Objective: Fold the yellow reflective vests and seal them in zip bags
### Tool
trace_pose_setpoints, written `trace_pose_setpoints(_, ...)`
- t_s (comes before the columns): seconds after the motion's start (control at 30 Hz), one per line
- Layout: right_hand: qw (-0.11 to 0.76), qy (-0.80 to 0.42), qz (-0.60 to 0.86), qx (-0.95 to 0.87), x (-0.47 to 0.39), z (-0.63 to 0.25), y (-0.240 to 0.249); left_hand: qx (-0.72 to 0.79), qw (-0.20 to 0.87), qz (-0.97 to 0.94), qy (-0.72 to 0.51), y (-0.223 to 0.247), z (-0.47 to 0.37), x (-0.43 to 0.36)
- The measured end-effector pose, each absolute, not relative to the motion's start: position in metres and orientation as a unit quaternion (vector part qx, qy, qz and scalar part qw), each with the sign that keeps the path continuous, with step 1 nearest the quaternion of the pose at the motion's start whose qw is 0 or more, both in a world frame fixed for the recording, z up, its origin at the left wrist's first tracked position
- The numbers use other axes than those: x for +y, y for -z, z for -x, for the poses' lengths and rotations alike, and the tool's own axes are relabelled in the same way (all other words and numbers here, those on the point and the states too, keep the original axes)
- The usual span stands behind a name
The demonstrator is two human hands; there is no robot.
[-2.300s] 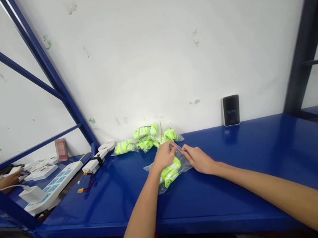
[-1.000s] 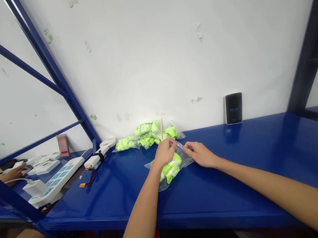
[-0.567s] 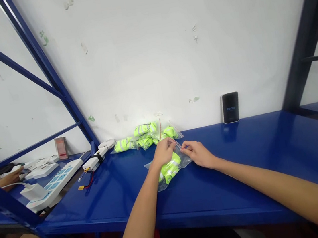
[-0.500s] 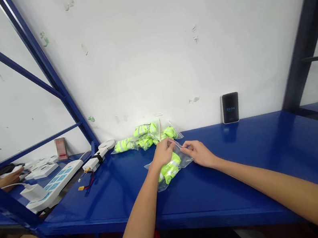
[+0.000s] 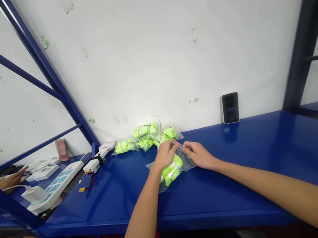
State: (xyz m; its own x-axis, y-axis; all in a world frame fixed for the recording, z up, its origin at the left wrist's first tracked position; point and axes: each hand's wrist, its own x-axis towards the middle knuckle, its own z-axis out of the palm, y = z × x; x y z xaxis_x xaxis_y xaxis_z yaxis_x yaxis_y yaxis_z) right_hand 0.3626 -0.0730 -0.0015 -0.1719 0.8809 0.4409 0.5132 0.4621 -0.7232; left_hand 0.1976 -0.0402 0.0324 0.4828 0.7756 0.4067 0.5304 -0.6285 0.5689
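A clear zip bag (image 5: 188, 162) lies low over the blue table, with a folded neon-yellow piece of fabric with silvery stripes (image 5: 172, 170) inside it. My left hand (image 5: 165, 153) pinches the bag's top edge, fingers closed. Just to its right, my right hand (image 5: 198, 154) grips the same edge between thumb and fingers. Beyond my hands, against the wall, sits a pile of similar bagged neon-yellow bundles (image 5: 145, 135). Part of the bagged fabric is hidden behind my left hand.
A small white fan (image 5: 107, 146) and a white battery pack with wires (image 5: 93, 163) lie left of the pile. A dark-screened clock device (image 5: 230, 108) leans on the wall. Left of the blue post are a power strip (image 5: 59, 186) and another person's hand (image 5: 12, 179).
Both hands stay on the bag's edge, my fingers shifting slightly along it, and the bag moves a little to the right. At far left, the other person's hand moves slightly.
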Motion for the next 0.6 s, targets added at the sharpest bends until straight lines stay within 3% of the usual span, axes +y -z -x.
trace_pose_setpoints(0.6, 0.358, -0.124, 0.512, -0.771, -0.0676, -0.3619, 0.0043, 0.374, 0.162, -0.839, -0.36, -0.0324, -0.1962, -0.0407)
